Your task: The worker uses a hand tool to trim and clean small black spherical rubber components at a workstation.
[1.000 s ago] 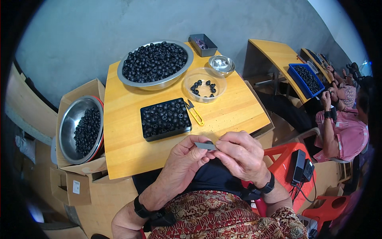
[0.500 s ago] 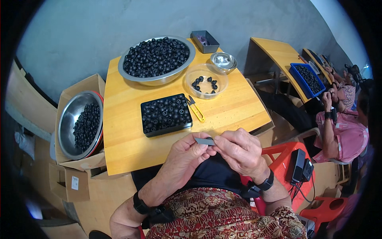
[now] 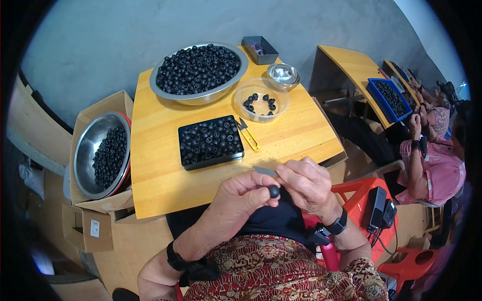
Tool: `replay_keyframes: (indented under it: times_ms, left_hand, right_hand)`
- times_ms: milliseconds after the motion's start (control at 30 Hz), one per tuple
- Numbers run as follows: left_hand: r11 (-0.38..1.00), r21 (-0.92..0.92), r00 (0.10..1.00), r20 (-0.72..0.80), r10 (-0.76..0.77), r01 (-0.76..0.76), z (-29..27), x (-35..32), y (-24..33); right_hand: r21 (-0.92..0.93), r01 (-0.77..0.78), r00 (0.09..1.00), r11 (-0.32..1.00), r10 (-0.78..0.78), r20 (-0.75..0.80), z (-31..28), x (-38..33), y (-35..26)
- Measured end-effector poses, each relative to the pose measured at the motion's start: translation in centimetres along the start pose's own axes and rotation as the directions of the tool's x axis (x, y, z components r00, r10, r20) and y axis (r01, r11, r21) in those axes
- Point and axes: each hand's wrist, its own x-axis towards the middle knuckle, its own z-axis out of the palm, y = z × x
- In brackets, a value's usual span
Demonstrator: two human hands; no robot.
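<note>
My left hand (image 3: 238, 198) pinches a small round black piece (image 3: 273, 191) between thumb and fingertips, in front of the table's near edge. Close beside it, my right hand (image 3: 309, 186) grips a flat grey blade (image 3: 264, 171) that points left over the left fingers, apart from the piece. Just beyond the hands stands a black rectangular tray (image 3: 215, 164) full of small black pieces with round holes. Yellow thread snips (image 3: 250, 138) lie along the tray's right side. A clear plastic bowl (image 3: 261, 117) behind them holds several black pieces.
A large steel bowl (image 3: 200, 100) heaped with black pieces stands at the table's back, near a grey box (image 3: 270, 58) and a small metal bowl (image 3: 284, 73). Another steel bowl (image 3: 84, 155) sits left in a cardboard box (image 3: 103, 204). Right are a red stool (image 3: 359, 208) and co-workers.
The blade has come away from the black piece and moved slightly up, with my right hand. The piece, mostly hidden behind the blade before, now shows plainly in my left fingertips.
</note>
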Motion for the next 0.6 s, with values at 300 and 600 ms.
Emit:
replay_keyframes:
  times_ms: [300,600]
  left_hand:
    - [0.996,-0.085,0.995,-0.094,-0.019,0.011,0.2,0.2,0.1]
    - [0.996,-0.091,0.998,-0.069,-0.003,-0.003,-0.1,0.3,-0.1]
  right_hand:
    - [0.106,-0.073,0.983,0.992,0.089,-0.158,-0.7,0.0,-1.3]
    - [0.067,-0.011,0.994,0.998,0.018,-0.108,-0.5,0.3,-1.2]
